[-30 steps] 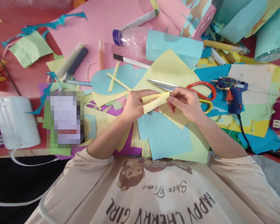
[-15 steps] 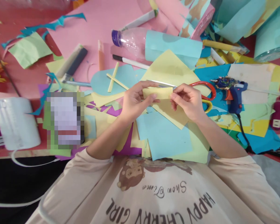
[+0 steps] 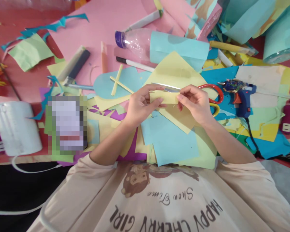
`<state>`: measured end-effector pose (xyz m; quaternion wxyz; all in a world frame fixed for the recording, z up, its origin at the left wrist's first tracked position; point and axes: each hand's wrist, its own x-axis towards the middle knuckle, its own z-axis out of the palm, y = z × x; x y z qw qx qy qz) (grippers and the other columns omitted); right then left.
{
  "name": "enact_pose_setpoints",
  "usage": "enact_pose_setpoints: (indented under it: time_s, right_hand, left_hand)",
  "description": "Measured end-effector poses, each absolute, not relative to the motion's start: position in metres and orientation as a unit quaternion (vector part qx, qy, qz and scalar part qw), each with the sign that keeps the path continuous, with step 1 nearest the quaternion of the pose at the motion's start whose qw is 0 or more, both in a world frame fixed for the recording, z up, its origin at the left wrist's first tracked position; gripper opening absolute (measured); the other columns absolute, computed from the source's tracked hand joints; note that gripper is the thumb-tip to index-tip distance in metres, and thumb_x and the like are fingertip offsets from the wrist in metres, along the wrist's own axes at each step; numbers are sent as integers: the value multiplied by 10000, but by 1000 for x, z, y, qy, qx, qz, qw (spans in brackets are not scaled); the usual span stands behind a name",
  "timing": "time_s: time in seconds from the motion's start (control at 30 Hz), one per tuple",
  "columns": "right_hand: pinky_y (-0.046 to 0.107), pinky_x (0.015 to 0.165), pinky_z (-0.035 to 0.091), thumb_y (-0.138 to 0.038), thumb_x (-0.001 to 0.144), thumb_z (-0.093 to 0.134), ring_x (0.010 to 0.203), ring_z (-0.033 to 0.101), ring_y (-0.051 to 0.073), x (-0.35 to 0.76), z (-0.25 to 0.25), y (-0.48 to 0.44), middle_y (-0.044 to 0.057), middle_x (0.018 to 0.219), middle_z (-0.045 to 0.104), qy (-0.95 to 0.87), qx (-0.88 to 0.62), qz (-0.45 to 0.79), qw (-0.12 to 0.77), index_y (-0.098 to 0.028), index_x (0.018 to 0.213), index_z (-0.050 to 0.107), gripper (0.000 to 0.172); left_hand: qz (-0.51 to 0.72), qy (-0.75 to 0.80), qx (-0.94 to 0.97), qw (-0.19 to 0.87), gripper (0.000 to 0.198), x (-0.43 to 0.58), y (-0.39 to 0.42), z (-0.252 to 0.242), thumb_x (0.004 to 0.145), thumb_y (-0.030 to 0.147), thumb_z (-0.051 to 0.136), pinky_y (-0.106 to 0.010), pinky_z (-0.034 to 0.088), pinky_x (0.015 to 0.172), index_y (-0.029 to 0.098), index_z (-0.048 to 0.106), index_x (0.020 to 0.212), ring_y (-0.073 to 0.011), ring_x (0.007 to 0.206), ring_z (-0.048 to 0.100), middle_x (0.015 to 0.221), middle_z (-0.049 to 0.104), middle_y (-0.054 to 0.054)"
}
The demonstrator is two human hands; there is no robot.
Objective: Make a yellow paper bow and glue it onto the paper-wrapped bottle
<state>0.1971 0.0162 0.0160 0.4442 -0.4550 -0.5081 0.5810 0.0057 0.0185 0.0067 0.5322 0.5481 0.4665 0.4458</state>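
Note:
A small strip of yellow paper (image 3: 168,97) is stretched between my two hands. My left hand (image 3: 145,104) pinches its left end, thumb in front and fingers behind. At the right end, my right hand (image 3: 193,103) grips the strip between thumb and fingertips. Beneath lies a larger yellow sheet (image 3: 175,69). Scissors with red and yellow handles (image 3: 216,93) rest on that sheet, their blades partly hidden behind my hands. Two thin yellow paper strips (image 3: 117,80) lie crossed on a blue paper piece (image 3: 100,80) left of my hands.
A plastic bottle wrapped in light blue paper (image 3: 178,46) lies beyond my hands, near a black-capped marker (image 3: 135,63). To the right is a blue glue gun (image 3: 244,100) with a cord. A white device (image 3: 16,129) and a blurred phone-like object (image 3: 69,125) are at left.
The yellow paper strip has tilted slightly, and my right thumb has shifted a little onto its right end. Everything else stays in place.

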Motion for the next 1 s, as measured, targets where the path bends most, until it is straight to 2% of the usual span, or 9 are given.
enact_pose_setpoints:
  time_s: [0.27,0.57,0.77,0.9,1.0]
  right_hand:
    - [205,492,489,-399,830,718,485,574,65,199,14,16,-54,592,586,-519,-474,561,437,-199,745,583,256]
    - [202,476,478,-434,786,752,473,563,63,199,13,19,-58,576,579,-515,-474,562,441,-196,713,568,310]
    - [208,471,485,-422,791,749,464,548,65,200,12,20,-54,557,579,-519,-475,558,440,-197,705,576,296]
    - [206,493,507,-395,823,723,500,581,65,198,12,19,-63,625,584,-509,-457,576,448,-219,830,586,223]
    - [235,586,566,-396,807,737,584,621,80,198,12,17,-63,716,601,-505,-446,585,452,-250,926,561,257]
  left_hand:
    - [442,463,543,543,332,6,20,7,777,476,722,-236,639,635,208,694,971,-121,737,717,1021,703,-37]
    - [426,474,538,552,336,5,20,8,793,465,705,-241,630,617,193,693,991,-134,709,726,988,712,-41]
    - [432,483,543,534,276,5,21,5,789,408,715,-258,643,639,217,720,988,-89,607,663,830,684,5]
    - [448,485,541,521,249,5,21,3,789,374,719,-265,655,693,222,728,985,-60,600,622,869,683,6]
    - [458,482,535,521,261,6,22,1,786,384,724,-266,659,703,220,728,989,-73,641,648,910,686,-3]
